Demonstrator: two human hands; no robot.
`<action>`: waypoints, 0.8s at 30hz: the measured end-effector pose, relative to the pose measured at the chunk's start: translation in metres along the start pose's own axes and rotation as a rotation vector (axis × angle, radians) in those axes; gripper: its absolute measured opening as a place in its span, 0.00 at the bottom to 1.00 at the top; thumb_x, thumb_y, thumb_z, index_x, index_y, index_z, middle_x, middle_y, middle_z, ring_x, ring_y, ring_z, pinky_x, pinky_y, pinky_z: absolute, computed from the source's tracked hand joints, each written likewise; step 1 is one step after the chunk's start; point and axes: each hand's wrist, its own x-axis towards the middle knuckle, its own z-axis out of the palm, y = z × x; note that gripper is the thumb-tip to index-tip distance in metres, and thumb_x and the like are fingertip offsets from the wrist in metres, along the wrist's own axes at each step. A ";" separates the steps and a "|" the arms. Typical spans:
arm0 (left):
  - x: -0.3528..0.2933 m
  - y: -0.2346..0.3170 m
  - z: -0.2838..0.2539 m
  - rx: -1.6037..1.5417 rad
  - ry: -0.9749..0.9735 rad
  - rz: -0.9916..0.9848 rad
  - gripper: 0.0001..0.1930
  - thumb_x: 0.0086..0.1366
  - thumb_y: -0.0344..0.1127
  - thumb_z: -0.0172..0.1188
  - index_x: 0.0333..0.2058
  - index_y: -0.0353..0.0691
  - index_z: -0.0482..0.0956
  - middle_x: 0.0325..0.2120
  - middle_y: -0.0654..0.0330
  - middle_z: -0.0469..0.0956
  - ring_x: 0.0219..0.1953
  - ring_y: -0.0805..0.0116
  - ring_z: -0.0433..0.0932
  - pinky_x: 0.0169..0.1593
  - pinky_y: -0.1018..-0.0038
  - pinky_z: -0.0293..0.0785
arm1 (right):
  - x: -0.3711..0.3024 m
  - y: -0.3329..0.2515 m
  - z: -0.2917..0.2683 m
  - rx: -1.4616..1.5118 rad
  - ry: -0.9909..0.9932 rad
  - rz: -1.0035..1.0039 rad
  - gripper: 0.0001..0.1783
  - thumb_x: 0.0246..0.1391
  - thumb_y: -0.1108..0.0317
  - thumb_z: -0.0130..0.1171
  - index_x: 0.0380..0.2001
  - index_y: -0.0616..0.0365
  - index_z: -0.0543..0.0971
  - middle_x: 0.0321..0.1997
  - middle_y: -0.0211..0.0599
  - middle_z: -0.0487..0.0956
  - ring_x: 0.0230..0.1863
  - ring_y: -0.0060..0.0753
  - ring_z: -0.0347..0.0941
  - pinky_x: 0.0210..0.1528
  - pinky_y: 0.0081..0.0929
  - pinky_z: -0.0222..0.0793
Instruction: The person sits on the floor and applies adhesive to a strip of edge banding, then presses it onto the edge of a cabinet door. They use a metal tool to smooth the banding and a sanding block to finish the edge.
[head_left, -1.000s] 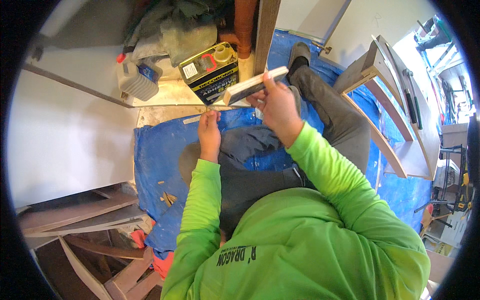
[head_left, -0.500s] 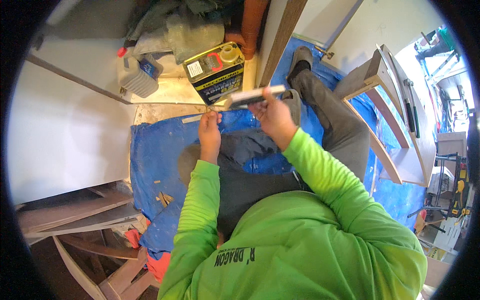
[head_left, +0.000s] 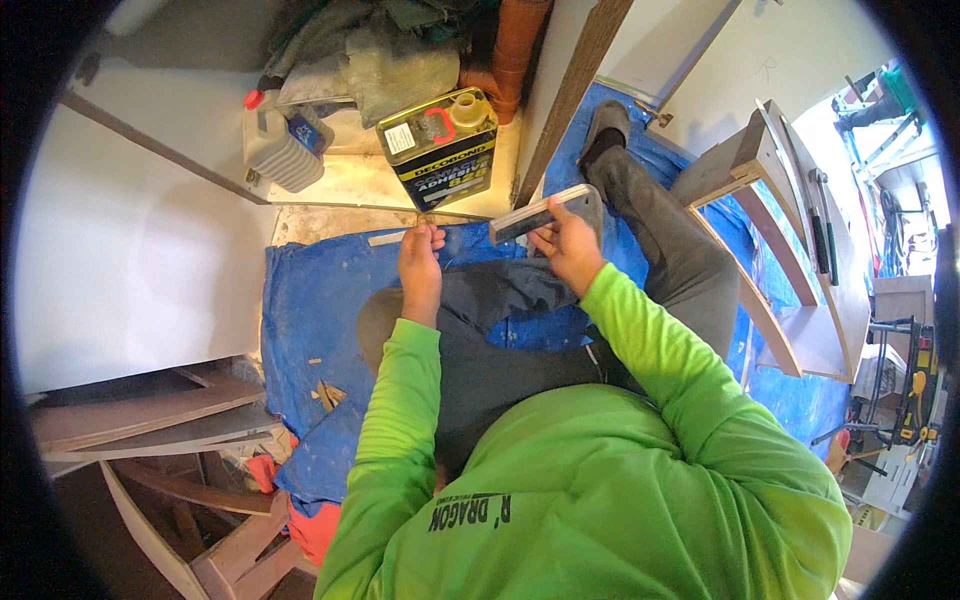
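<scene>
My right hand (head_left: 572,245) grips a long, flat block (head_left: 535,217) with a dark face and a pale, rounded edge, thumb on top and fingers beneath. It is held tilted above my leg, its right end higher. My left hand (head_left: 420,265) is closed, fingertips pinched together, left of the block and apart from it. What the pinch holds is too small to make out. Beside those fingertips is a narrow white strip (head_left: 386,239); I cannot tell whether they touch it. Just beyond the hands stands a black and yellow adhesive can (head_left: 445,160) with a red handle.
A white plastic jug (head_left: 275,145) with a red cap stands left of the can. Blue sheeting (head_left: 315,300) covers the floor under my legs. Wooden frame pieces (head_left: 160,415) are at left, a curved wooden frame (head_left: 770,300) at right. A person on a ladder (head_left: 890,110) is far right.
The block in my right hand has turned and come slightly nearer and rightward; its dark face now shows more. My left hand stays nearly in place. The view has shifted slightly.
</scene>
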 end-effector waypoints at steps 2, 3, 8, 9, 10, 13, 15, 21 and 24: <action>0.002 0.002 0.004 -0.003 -0.011 -0.009 0.18 0.76 0.49 0.48 0.45 0.41 0.78 0.38 0.61 0.83 0.38 0.74 0.77 0.44 0.74 0.70 | -0.043 -0.036 0.003 0.106 -0.144 -0.051 0.26 0.63 0.55 0.64 0.55 0.56 0.67 0.42 0.39 0.74 0.40 0.40 0.79 0.46 0.44 0.81; 0.001 0.005 0.008 -0.008 -0.020 -0.020 0.18 0.76 0.49 0.48 0.45 0.41 0.78 0.38 0.61 0.83 0.38 0.74 0.77 0.45 0.74 0.70 | -0.062 -0.054 0.001 0.120 -0.190 -0.108 0.25 0.63 0.56 0.64 0.55 0.53 0.66 0.42 0.38 0.74 0.40 0.40 0.79 0.46 0.44 0.81; -0.003 0.007 0.017 -0.023 -0.080 -0.019 0.18 0.75 0.49 0.49 0.45 0.40 0.78 0.37 0.62 0.82 0.37 0.76 0.76 0.43 0.76 0.70 | -0.135 -0.104 0.003 -0.330 -0.310 -0.608 0.38 0.58 0.63 0.69 0.67 0.51 0.61 0.56 0.41 0.75 0.48 0.38 0.79 0.55 0.37 0.76; -0.004 0.008 0.016 -0.020 -0.077 -0.037 0.17 0.75 0.48 0.51 0.44 0.40 0.78 0.37 0.62 0.82 0.36 0.77 0.75 0.42 0.77 0.69 | -0.133 -0.106 0.002 -0.473 -0.320 -0.764 0.41 0.56 0.64 0.70 0.68 0.53 0.61 0.58 0.42 0.75 0.50 0.37 0.78 0.57 0.35 0.74; -0.004 0.010 0.017 -0.016 -0.079 -0.053 0.16 0.75 0.47 0.52 0.43 0.40 0.78 0.36 0.63 0.82 0.35 0.78 0.75 0.41 0.78 0.69 | -0.132 -0.108 0.001 -0.615 -0.324 -0.924 0.43 0.54 0.65 0.72 0.69 0.56 0.60 0.59 0.43 0.75 0.52 0.36 0.77 0.59 0.32 0.72; -0.003 0.009 0.017 0.019 -0.103 -0.063 0.18 0.76 0.49 0.49 0.46 0.40 0.78 0.37 0.62 0.82 0.36 0.76 0.76 0.42 0.77 0.71 | -0.127 -0.136 0.013 -0.889 -0.289 -1.113 0.40 0.48 0.65 0.77 0.62 0.62 0.69 0.53 0.42 0.79 0.53 0.31 0.75 0.59 0.29 0.69; -0.002 0.007 0.014 0.028 -0.106 -0.053 0.17 0.76 0.47 0.50 0.45 0.40 0.78 0.36 0.63 0.82 0.36 0.77 0.76 0.42 0.78 0.70 | -0.126 -0.162 0.032 -1.048 -0.302 -1.242 0.34 0.47 0.62 0.77 0.55 0.62 0.75 0.47 0.42 0.80 0.50 0.33 0.77 0.55 0.31 0.72; -0.005 0.003 0.018 0.020 -0.107 -0.013 0.15 0.76 0.46 0.51 0.44 0.40 0.79 0.36 0.63 0.83 0.35 0.78 0.76 0.41 0.79 0.70 | -0.116 -0.196 0.076 -1.258 -0.201 -1.663 0.25 0.50 0.53 0.73 0.42 0.61 0.78 0.34 0.44 0.77 0.36 0.54 0.74 0.40 0.41 0.71; -0.001 -0.001 0.018 0.030 -0.084 -0.020 0.15 0.75 0.46 0.52 0.43 0.41 0.79 0.35 0.64 0.83 0.35 0.78 0.76 0.40 0.79 0.70 | -0.093 -0.170 0.062 -1.404 -0.206 -1.701 0.24 0.50 0.50 0.71 0.37 0.59 0.78 0.32 0.42 0.76 0.35 0.53 0.74 0.37 0.43 0.71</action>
